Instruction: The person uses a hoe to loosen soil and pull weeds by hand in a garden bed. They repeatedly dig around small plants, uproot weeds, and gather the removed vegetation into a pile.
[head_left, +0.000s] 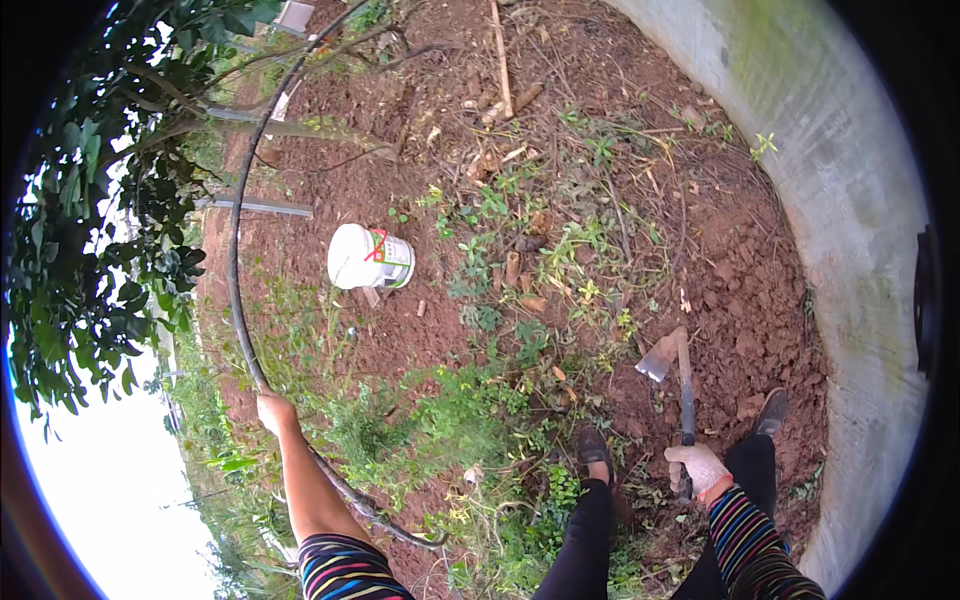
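Observation:
My left hand (277, 411), bare, is closed around a long dark hose or flexible pipe (236, 247) that arcs up past the tree branches; its lower end curls below my forearm. On the right, my right hand (699, 466), in a pale work glove, grips the dark handle of a hoe (686, 397). The hoe's metal blade (658, 358) rests at the loosened reddish soil (742, 307), beyond my feet.
A white plastic bucket (367, 256) with a red handle is on the soil at centre left. A curved concrete wall (847, 247) borders the right side. Weeds (457, 412), dry stalks and a leafy tree (82, 225) surround the ground; my shoes (595, 448) are on the soil.

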